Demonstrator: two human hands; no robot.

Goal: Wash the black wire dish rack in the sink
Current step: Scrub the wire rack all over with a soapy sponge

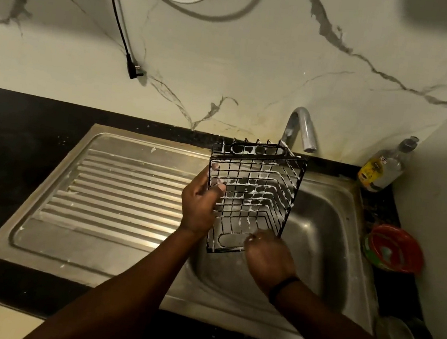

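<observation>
Your left hand (201,199) grips the soapy black wire dish rack (253,196) above the steel sink basin (319,233), below the chrome tap (301,128); your right hand (268,253) pinches its near end. Suds could make it slip and drop into the basin.

The right hand (269,256) is motion-blurred, with foam at the knuckles; whether its curled fingers hold a scrubber or only the wire cannot be told, and it covers the near right corner of the dish rack (253,196). The left hand (200,203) hides part of the rack's left edge. The rack screens the base of the faucet (301,131). The label on the bottle (384,167) is too small to read. Contents of the red bowl (393,248) are blurred. A dim round object (396,337) by the sink's right rim is unidentifiable. Both cables (116,4) run off the top edge.
</observation>
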